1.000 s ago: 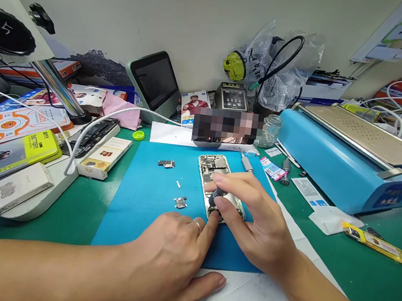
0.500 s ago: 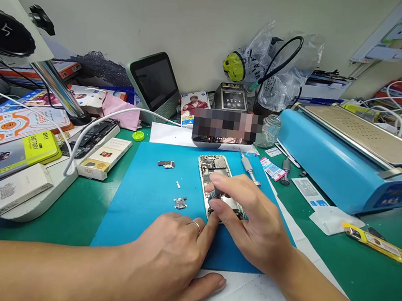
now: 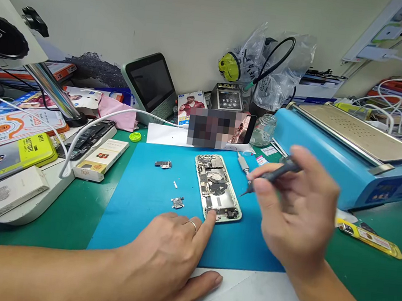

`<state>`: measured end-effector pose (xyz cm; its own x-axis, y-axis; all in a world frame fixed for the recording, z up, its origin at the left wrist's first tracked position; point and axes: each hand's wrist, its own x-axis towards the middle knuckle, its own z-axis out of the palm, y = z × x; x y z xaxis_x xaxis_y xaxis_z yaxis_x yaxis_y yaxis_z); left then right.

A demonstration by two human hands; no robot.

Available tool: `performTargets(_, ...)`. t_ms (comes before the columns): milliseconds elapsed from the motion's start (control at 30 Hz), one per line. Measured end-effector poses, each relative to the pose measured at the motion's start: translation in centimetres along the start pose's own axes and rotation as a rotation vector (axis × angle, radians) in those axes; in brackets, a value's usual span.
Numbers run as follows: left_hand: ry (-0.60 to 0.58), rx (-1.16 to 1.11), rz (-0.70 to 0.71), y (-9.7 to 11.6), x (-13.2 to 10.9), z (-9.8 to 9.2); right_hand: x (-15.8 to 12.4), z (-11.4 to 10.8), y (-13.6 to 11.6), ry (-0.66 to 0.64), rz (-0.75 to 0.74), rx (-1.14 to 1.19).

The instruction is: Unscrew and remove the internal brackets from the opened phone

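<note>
An opened phone (image 3: 221, 199) with bare inner parts lies on the blue mat (image 3: 133, 225). My left hand (image 3: 170, 247) rests in front of it, thumb stretched out and index fingertip on the phone's near end. To the phone's right, my right hand (image 3: 301, 216) is raised and closed round a dark screwdriver (image 3: 282, 170). The driver is tilted, its tip pointing down and left, apart from the phone. Left of the phone lie a small circuit part (image 3: 177, 203), a tiny white piece (image 3: 175, 185) and a dark connector part (image 3: 163, 164).
A grey pen-like tool (image 3: 243, 163) lies behind the phone. A propped-up phone (image 3: 249, 129), partly blurred, and a glass jar (image 3: 263, 131) stand at the back. The blue machine (image 3: 348, 173) is on the right, near a yellow-wrapped tool (image 3: 369, 238). Boxes and a white cable (image 3: 96, 123) crowd the left.
My right hand has lifted the screwdriver off the phone and moved right, tilting it. The phone's inside now shows. My left hand has stayed at the near end.
</note>
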<state>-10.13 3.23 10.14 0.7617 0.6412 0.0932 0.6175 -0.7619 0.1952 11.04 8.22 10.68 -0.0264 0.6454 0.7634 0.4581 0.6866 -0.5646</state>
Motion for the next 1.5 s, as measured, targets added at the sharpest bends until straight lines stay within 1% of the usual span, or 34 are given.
performTargets(67,-0.039,-0.026,-0.008,0.0,0.0,-0.1,0.5,-0.5,0.3,0.128,0.11,-0.06)
performTargets(100,-0.066,-0.045,-0.014,0.0,0.0,-0.2,0.8,-0.7,0.5,0.15,0.151,-0.091)
performTargets(133,-0.089,-0.062,-0.021,-0.1,0.0,-0.2,0.9,-0.9,0.8,0.143,0.186,-0.123)
performTargets(200,-0.118,-0.075,-0.032,-0.1,0.0,-0.3,1.1,-1.0,1.4,0.082,0.227,-0.2)
performTargets(300,-0.127,-0.064,-0.038,-0.1,0.0,-0.3,1.1,-1.1,2.0,-0.024,0.239,-0.301)
performTargets(467,-0.145,-0.071,-0.039,0.0,0.1,-0.4,1.1,-1.2,2.0,-0.136,0.268,-0.375)
performTargets(567,-0.142,-0.077,-0.035,0.0,0.1,-0.4,1.2,-1.2,1.7,-0.241,0.312,-0.363)
performTargets(667,-0.111,-0.071,-0.02,-0.1,0.1,-0.2,1.3,-1.0,1.4,-0.334,0.361,-0.332)
performTargets(800,-0.078,-0.069,-0.007,-0.1,-0.1,-0.1,1.3,-0.8,1.3,-0.441,0.411,-0.291)
performTargets(900,-0.076,-0.069,-0.001,-0.1,-0.1,-0.1,1.3,-0.7,1.4,-0.49,0.439,-0.265)
performTargets(1067,-0.103,-0.073,-0.011,0.1,0.0,-0.2,1.4,-0.8,1.3,-0.502,0.487,-0.231)
performTargets(1200,-0.101,-0.065,-0.018,0.2,0.1,-0.2,1.6,-0.9,1.1,-0.515,0.518,-0.192)
performTargets(1333,-0.126,-0.07,-0.047,0.4,0.2,-0.3,1.6,-0.8,0.7,-0.513,0.506,-0.144)
performTargets(1400,-0.128,-0.069,-0.057,0.4,0.2,-0.3,1.4,-0.8,0.6,-0.472,0.476,-0.121)
performTargets(1433,-0.123,-0.073,-0.058,0.4,0.2,-0.3,1.3,-0.8,0.6,-0.427,0.458,-0.113)
performTargets(1500,-0.109,-0.085,-0.059,0.4,0.1,-0.2,1.1,-0.9,0.7,-0.284,0.423,-0.105)
